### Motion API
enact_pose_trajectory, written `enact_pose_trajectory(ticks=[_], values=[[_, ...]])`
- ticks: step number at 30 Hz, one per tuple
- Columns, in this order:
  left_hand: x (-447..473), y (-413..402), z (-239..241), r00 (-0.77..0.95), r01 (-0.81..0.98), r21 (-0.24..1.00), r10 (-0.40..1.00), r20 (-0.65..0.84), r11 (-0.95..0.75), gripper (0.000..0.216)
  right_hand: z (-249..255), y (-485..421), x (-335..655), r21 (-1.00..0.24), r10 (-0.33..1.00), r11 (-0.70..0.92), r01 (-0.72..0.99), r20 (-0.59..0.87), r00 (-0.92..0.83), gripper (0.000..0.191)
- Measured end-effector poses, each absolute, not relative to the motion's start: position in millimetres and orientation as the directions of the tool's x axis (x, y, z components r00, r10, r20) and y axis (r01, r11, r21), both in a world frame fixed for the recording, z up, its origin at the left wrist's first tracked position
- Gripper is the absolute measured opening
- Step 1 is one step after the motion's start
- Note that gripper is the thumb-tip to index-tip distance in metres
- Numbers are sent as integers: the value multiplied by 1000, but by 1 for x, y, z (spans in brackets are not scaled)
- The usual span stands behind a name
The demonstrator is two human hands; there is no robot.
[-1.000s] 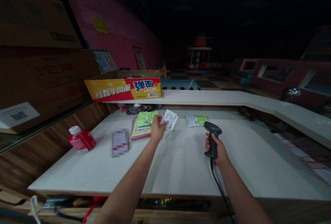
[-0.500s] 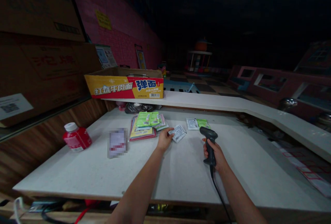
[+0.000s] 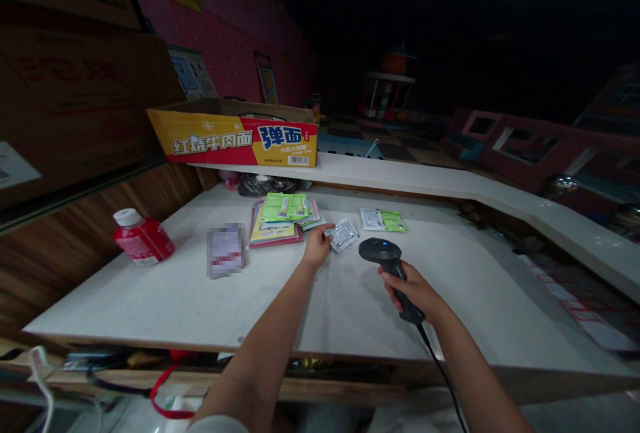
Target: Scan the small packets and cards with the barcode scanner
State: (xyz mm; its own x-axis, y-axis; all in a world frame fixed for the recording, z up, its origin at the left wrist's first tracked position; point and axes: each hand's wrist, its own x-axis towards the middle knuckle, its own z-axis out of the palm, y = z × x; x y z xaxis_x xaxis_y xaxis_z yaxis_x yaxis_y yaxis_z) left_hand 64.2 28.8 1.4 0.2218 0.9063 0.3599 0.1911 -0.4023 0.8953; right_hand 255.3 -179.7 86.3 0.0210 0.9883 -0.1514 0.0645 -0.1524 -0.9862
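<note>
My left hand (image 3: 318,245) pinches the left edge of a small white printed packet (image 3: 345,235) on the white counter. In my right hand (image 3: 411,286) is a black corded barcode scanner (image 3: 384,253), its head tilted to the left toward that packet and a blue light showing on top. Behind the scanner lie another white packet (image 3: 371,219) and a green packet (image 3: 393,221), side by side. To the left of my left hand, several green packets (image 3: 286,207) rest on a stack of flat packages, a yellow one (image 3: 273,230) among them.
A red bottle with a white cap (image 3: 143,237) stands at the counter's left, near a blurred-out flat item (image 3: 226,250). An open yellow and red carton (image 3: 235,138) sits on the raised ledge (image 3: 390,170). Large cardboard boxes (image 3: 85,86) rise at far left.
My right hand has swung the scanner left and turned its head toward the white packet; a blue light now shows on it. The left hand keeps its pinch. The view has tilted down.
</note>
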Motion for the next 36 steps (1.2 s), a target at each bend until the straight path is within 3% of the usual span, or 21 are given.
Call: enact_pose_trajectory(ticks=[12, 18, 22, 27, 32, 36], values=[[65, 29, 1, 225, 218, 891, 909, 352, -399, 37, 84, -181, 258, -984, 983, -176, -36, -177, 43, 45], [64, 27, 4, 211, 243, 882, 910, 358, -403, 36, 62, -162, 270, -949, 963, -112, -294, -176, 203, 46], [63, 24, 10, 222, 283, 867, 907, 358, -412, 33, 48, -150, 281, -858, 943, 30, -513, -146, 298, 46], [63, 22, 16, 265, 318, 829, 882, 389, -460, 25, 42, -147, 289, -757, 935, 126, -641, -125, 332, 43], [63, 19, 20, 358, 280, 813, 841, 405, -510, 21, 42, -148, 288, -709, 935, 165, -685, -109, 338, 40], [64, 18, 22, 300, 228, 834, 852, 430, -502, 17, 43, -145, 287, -743, 910, 203, -638, -97, 402, 42]])
